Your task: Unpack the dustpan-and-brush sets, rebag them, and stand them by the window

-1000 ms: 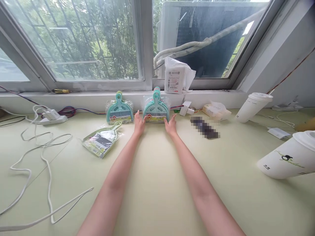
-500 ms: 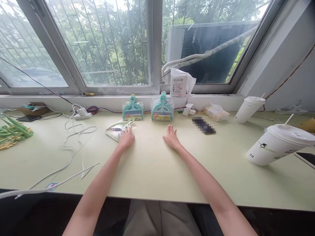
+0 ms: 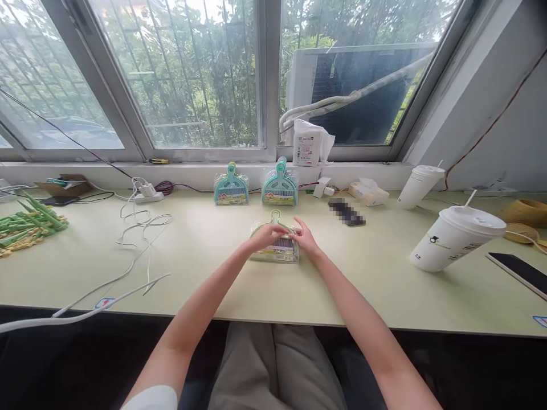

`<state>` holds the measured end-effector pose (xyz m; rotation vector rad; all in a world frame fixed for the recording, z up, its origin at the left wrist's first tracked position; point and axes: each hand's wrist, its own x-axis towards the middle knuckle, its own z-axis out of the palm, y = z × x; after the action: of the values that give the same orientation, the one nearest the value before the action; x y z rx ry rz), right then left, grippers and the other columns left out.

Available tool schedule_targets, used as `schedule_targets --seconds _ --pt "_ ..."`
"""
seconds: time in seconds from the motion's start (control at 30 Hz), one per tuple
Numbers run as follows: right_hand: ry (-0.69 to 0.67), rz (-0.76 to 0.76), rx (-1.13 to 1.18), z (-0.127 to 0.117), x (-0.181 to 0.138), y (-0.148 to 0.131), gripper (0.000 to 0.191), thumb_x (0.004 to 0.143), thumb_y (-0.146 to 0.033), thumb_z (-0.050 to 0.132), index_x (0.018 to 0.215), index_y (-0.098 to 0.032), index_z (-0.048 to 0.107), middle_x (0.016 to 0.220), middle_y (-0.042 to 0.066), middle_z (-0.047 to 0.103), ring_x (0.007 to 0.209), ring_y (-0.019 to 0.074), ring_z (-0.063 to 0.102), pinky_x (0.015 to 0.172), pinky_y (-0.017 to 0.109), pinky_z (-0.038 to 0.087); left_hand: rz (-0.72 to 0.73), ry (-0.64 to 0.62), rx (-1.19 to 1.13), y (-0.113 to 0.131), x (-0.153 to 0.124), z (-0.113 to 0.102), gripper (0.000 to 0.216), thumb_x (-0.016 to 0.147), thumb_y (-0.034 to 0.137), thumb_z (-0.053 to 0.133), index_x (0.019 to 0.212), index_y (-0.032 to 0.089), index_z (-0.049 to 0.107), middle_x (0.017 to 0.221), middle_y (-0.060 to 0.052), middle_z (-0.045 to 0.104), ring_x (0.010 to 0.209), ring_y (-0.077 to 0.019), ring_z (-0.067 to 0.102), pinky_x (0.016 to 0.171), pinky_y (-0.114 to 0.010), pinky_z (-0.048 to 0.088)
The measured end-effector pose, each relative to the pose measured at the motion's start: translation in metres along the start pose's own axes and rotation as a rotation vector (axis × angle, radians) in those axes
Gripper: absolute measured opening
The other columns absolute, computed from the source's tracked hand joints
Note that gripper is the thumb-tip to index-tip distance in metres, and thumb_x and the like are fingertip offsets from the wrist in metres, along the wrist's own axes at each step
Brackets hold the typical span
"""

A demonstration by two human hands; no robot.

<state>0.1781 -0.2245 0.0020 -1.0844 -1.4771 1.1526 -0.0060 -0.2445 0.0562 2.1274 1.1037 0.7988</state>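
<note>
A small green dustpan-and-brush set in clear wrap (image 3: pixel 276 247) lies flat on the pale green table (image 3: pixel 239 285) in front of me. My left hand (image 3: pixel 265 234) rests on its top left part, fingers curled over the wrap. My right hand (image 3: pixel 304 238) holds its right edge. Two turquoise dustpan sets stand against the window ledge behind it: a single one (image 3: pixel 231 188) on the left and a stack (image 3: pixel 280 186) on the right.
White cables and a power strip (image 3: pixel 147 196) lie at the left, with green sticks (image 3: pixel 29 225) at the far left. Two white lidded cups (image 3: pixel 455 238) (image 3: pixel 416 185), a dark phone (image 3: pixel 519 272), a blurred dark object (image 3: pixel 347 212) and a white packet (image 3: pixel 308 143) are on the right.
My left hand dragged the green set from the left to the table's middle. My right hand came onto its right edge. The camera pulled back and my lap shows.
</note>
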Motion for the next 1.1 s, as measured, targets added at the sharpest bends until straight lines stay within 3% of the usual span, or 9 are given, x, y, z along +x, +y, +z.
schedule_targets --seconds 0.1,0.17,0.3,0.43,0.57,0.63,0.73,0.93,1.1 --pt "0.084 -0.031 0.167 -0.013 0.007 0.000 0.066 0.071 -0.025 0.065 0.133 -0.020 0.046 0.110 0.009 0.069 0.098 0.0210 0.066 0.085 0.037 0.052 -0.137 0.474 -0.087 -0.018 0.017 -0.015 0.048 0.072 0.030 0.069 0.118 0.022 0.059 0.135 -0.011 0.050 0.124 -0.0291 0.047 0.103 -0.044 0.036" --pt "0.102 -0.105 0.173 -0.019 0.009 -0.001 0.057 0.075 -0.025 0.061 0.130 -0.021 0.048 0.117 0.009 0.067 0.107 0.0217 0.063 0.089 0.039 0.051 -0.289 0.357 -0.313 -0.032 0.017 -0.023 0.063 0.067 0.035 0.074 0.125 0.020 0.053 0.128 -0.013 0.055 0.115 -0.0282 0.054 0.096 -0.043 0.042" --pt "0.148 -0.237 -0.136 -0.019 0.004 -0.010 0.049 0.083 -0.020 0.049 0.132 -0.025 0.046 0.122 0.007 0.064 0.120 0.0218 0.055 0.096 0.041 0.046 -0.345 -0.146 -0.682 -0.050 0.003 -0.023 0.044 0.073 0.045 0.069 0.104 0.015 0.063 0.099 -0.010 0.067 0.086 -0.0208 0.064 0.076 -0.032 0.049" --pt "0.301 -0.404 -0.630 -0.002 -0.013 -0.026 0.046 0.089 -0.024 0.047 0.135 -0.025 0.044 0.140 0.009 0.049 0.132 0.0245 0.041 0.105 0.044 0.036 -0.283 0.008 -0.729 -0.054 0.000 -0.017 0.036 0.071 0.041 0.069 0.095 0.014 0.066 0.085 -0.005 0.068 0.072 -0.0161 0.062 0.064 -0.027 0.046" --pt "0.089 -0.417 -0.781 0.019 -0.023 -0.030 0.029 0.094 -0.038 0.043 0.107 -0.021 0.063 0.114 0.011 0.065 0.109 0.0245 0.057 0.095 0.038 0.042 -0.283 0.273 -0.809 -0.056 0.006 -0.017 0.038 0.069 0.038 0.069 0.100 0.015 0.064 0.086 -0.004 0.068 0.073 -0.0155 0.062 0.064 -0.026 0.046" --pt "-0.036 -0.307 -0.723 0.026 -0.023 -0.026 0.042 0.096 -0.045 0.034 0.082 -0.021 0.066 0.083 0.008 0.069 0.083 0.0212 0.064 0.083 0.033 0.047 -0.289 0.370 -0.859 -0.058 0.007 -0.019 0.042 0.068 0.036 0.070 0.104 0.017 0.061 0.093 -0.004 0.068 0.078 -0.0156 0.063 0.066 -0.026 0.048" --pt "-0.020 -0.136 -0.439 0.026 -0.017 -0.018 0.057 0.093 -0.058 0.031 0.062 -0.021 0.062 0.061 0.005 0.064 0.057 0.0178 0.061 0.066 0.031 0.050 -0.279 0.370 -0.915 -0.058 0.005 -0.021 0.048 0.069 0.032 0.070 0.112 0.019 0.056 0.104 -0.005 0.067 0.085 -0.0158 0.064 0.069 -0.026 0.050" --pt "0.093 0.160 0.010 0.006 -0.008 -0.017 0.042 0.078 -0.055 0.062 0.063 -0.017 0.065 0.070 0.009 0.070 0.058 0.0187 0.067 0.063 0.034 0.058 -0.207 0.355 -0.934 -0.048 0.002 -0.017 0.052 0.073 0.033 0.067 0.121 0.021 0.052 0.118 -0.008 0.063 0.097 -0.0194 0.063 0.075 -0.029 0.053" --pt "0.169 0.082 0.229 -0.001 -0.003 -0.015 0.022 0.075 -0.035 0.070 0.087 -0.017 0.065 0.091 0.007 0.073 0.081 0.0180 0.070 0.082 0.034 0.058 -0.265 0.182 -0.850 -0.042 -0.003 -0.023 0.053 0.079 0.051 0.061 0.124 0.027 0.050 0.112 -0.005 0.066 0.094 -0.0201 0.065 0.077 -0.034 0.055"
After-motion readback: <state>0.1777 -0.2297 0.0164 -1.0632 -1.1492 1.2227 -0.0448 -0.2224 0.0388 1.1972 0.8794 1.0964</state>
